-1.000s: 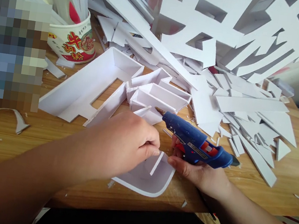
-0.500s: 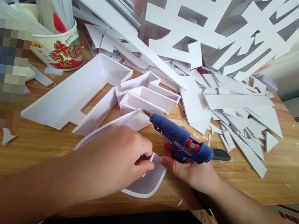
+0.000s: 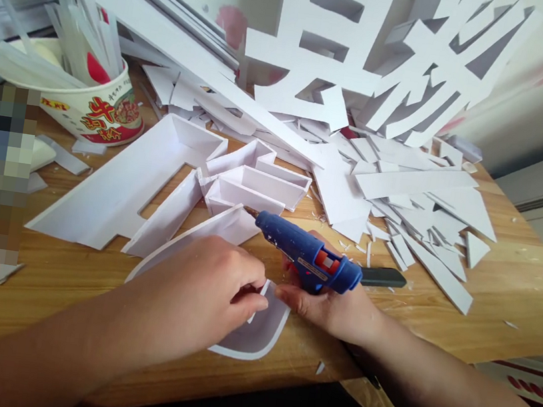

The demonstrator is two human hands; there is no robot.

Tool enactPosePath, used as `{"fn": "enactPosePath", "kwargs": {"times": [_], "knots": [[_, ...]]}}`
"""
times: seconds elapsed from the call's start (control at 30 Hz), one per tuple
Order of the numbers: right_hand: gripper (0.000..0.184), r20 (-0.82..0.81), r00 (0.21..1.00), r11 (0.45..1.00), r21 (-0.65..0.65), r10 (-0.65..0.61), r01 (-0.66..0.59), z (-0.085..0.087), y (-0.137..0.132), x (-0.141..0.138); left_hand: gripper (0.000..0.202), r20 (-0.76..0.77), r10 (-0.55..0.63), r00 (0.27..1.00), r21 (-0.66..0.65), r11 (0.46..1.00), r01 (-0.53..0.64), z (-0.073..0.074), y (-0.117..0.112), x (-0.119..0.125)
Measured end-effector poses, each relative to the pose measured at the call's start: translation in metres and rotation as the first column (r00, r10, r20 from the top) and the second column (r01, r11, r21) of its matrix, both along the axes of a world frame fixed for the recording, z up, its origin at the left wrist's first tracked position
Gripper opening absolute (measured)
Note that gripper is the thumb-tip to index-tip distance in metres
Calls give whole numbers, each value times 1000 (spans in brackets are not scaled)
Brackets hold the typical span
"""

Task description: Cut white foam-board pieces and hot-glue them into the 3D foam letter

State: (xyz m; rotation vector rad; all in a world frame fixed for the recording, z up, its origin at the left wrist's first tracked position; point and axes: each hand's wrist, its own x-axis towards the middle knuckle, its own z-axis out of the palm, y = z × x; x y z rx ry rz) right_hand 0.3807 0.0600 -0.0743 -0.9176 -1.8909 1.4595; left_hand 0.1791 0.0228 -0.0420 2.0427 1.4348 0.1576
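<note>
My right hand [image 3: 322, 305] is closed around a blue hot glue gun [image 3: 303, 248], its nozzle pointing left and its thumb near the rim of a white foam-board piece. That piece, a white walled shape with rounded corners [image 3: 265, 341], lies on the table under my hands. My left hand [image 3: 224, 284] reaches over it with thumb and fingers pinched on a thin white strip [image 3: 261, 296] inside the shape. Just beyond the nozzle sits a larger white walled shape [image 3: 114, 174] with several narrow bays [image 3: 253, 191].
A paper noodle cup [image 3: 112, 114] holding glue sticks [image 3: 86, 43] stands at the left. White offcuts [image 3: 404, 195] litter the wooden table [image 3: 532, 287]. Large white cut-out characters [image 3: 322, 56] lean at the wall. A black-handled object [image 3: 385, 277] lies behind the glue gun.
The view has shifted, so most things appear further left and the far ones lower. Both hands keep nearly the same pose over the rounded shape.
</note>
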Motion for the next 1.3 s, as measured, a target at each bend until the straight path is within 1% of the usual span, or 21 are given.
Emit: {"fn": "enactPosePath", "kwargs": {"times": [0.13,0.23,0.33,0.37,0.43,0.53,0.63,0.7,0.8,0.87,0.9,1.0,1.07,1.1,1.13,1.2,1.23,1.3], "knots": [[29,6,1000,999,27,-18,18,-1,-1,-1,29,-23,3,1000,-7,1000,-3,1,0,1],[28,-43,999,999,29,-32,34,1,-2,0,30,-20,11,1000,-24,1000,-11,4,1,1],[23,-129,989,995,61,-71,79,4,-3,6,27,53,9,999,-6,1000,-9,12,2,-4],[24,-160,982,991,70,-99,112,4,-2,10,25,91,24,996,14,1000,-25,15,2,-7],[24,-223,959,979,63,-176,194,4,1,17,19,179,92,980,59,993,-104,22,1,-14],[23,-329,893,948,-13,-305,319,6,7,25,11,355,206,912,137,953,-269,29,-1,-24],[22,-454,804,917,-88,-384,388,14,13,24,13,543,227,809,183,908,-378,30,0,-29],[22,-488,770,905,-116,-411,410,20,15,21,15,636,232,736,173,887,-429,30,2,-27],[22,-488,758,895,-131,-434,427,25,16,19,17,715,263,648,157,843,-515,28,6,-24],[22,-502,754,900,-136,-424,415,26,15,19,17,727,295,620,143,818,-557,26,8,-21],[22,-519,748,904,-136,-414,406,26,15,19,16,725,311,614,127,816,-564,25,8,-21],[21,-573,722,912,-123,-387,391,28,15,21,15,686,365,629,78,823,-562,23,8,-19],[19,-605,707,917,-105,-365,384,29,15,22,16,626,381,681,86,834,-545,22,7,-18],[18,-620,700,920,-96,-354,381,29,15,22,16,581,369,725,106,850,-517,22,7,-16],[18,-632,695,923,-89,-344,376,29,16,22,17,526,341,779,125,875,-467,22,8,-14],[18,-649,687,929,-88,-327,360,29,16,22,21,404,250,880,121,939,-323,24,9,-5],[18,-654,686,934,-94,-320,345,28,16,21,23,352,201,914,92,964,-248,25,10,1],[19,-662,685,944,-115,-304,308,26,16,21,30,296,130,946,8,990,-139,28,14,16]]}}
